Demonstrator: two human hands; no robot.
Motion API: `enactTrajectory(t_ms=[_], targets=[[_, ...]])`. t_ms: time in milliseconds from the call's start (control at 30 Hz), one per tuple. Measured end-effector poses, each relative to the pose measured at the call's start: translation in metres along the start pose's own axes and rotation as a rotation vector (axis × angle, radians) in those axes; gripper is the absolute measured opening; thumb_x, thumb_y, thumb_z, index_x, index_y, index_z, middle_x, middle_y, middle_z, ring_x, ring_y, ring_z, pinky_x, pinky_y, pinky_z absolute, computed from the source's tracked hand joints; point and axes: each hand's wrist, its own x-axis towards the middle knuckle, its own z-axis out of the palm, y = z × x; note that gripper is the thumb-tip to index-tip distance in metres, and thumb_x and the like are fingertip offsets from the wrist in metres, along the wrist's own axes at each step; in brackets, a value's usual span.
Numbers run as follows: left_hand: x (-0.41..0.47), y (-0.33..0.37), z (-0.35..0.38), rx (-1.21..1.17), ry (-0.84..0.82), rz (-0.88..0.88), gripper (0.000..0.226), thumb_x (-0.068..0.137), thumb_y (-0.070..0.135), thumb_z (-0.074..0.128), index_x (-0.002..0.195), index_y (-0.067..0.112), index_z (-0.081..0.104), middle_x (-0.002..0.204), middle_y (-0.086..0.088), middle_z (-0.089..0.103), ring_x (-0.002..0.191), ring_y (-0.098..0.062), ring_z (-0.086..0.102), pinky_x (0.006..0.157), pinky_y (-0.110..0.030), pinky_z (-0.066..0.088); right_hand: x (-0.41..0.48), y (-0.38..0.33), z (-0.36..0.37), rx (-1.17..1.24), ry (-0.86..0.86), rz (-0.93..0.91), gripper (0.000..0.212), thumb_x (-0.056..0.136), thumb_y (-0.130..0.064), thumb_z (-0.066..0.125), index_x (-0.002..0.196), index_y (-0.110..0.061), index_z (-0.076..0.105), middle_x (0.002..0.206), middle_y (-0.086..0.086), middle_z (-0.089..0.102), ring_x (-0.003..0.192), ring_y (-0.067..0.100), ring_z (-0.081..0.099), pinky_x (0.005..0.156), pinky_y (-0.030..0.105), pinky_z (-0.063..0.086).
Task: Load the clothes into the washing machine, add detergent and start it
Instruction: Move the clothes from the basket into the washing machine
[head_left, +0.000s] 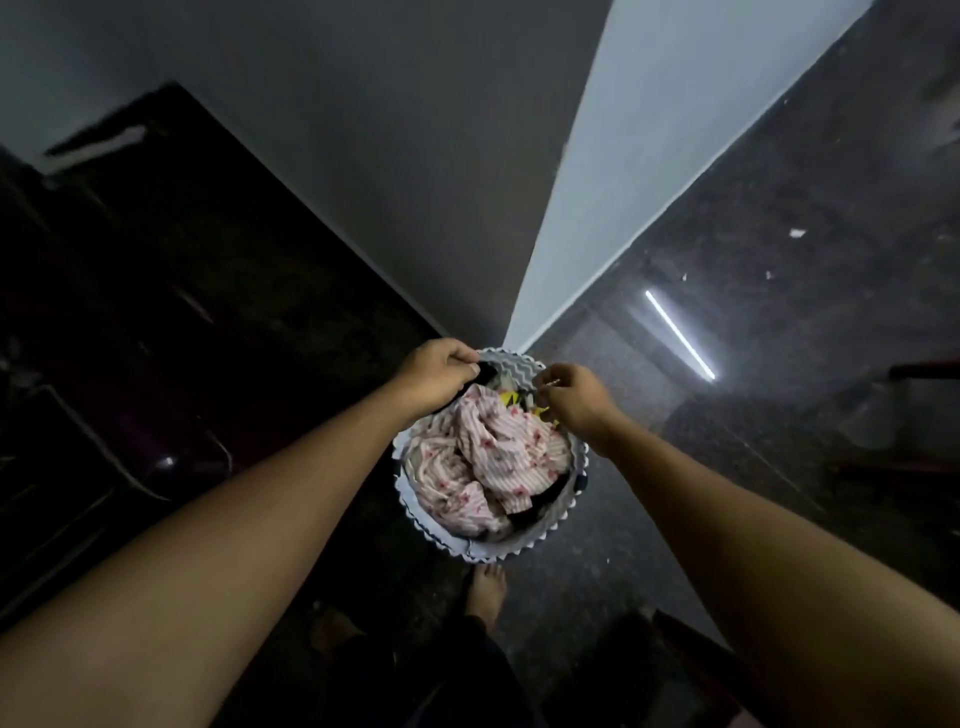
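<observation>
A round laundry basket (519, 545) with a grey-and-white zigzag wall stands on the dark floor below me. It is heaped with clothes: a pink striped floral garment (483, 462) on top, with yellow and dark pieces beneath. My left hand (439, 376) grips the basket's far left rim or handle with curled fingers. At the far right rim my right hand (571, 397) does the same. No washing machine or detergent can be made out in the dim view.
A dark piece of furniture or appliance (156, 291) fills the left side. A grey and white wall (597, 182) rises ahead. The glossy dark floor (753, 338) stretches right. My bare foot (485, 592) stands just behind the basket.
</observation>
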Motion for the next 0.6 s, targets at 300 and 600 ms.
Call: enactTrajectory(t_ms=[300, 600], targets=[[0.051, -0.100, 0.073, 0.147, -0.143, -0.247, 0.054, 0.097, 0.025, 0.058, 0.147, 0.020, 0.038, 0.116, -0.007, 0.056, 0.099, -0.027, 0.062, 0.088, -0.047, 0.053, 0.047, 0.096, 0.067, -0.029, -0.175, 0.068, 0.035, 0.085, -0.016, 0.062, 0.119, -0.024, 0.062, 0.113, 0.014, 0.071, 0.089, 0.024, 0.064, 0.071, 0.034, 0.051], [0.066, -0.136, 0.104, 0.317, -0.110, -0.180, 0.055, 0.090, 0.040, 0.067, 0.139, 0.019, 0.054, 0.131, -0.008, 0.064, 0.108, -0.028, 0.062, 0.084, -0.034, 0.051, 0.057, 0.113, 0.098, -0.033, -0.300, -0.003, 0.088, 0.089, -0.014, 0.072, 0.159, -0.021, 0.020, 0.152, 0.011, 0.046, 0.128, 0.030, 0.055, 0.095, 0.038, 0.050]])
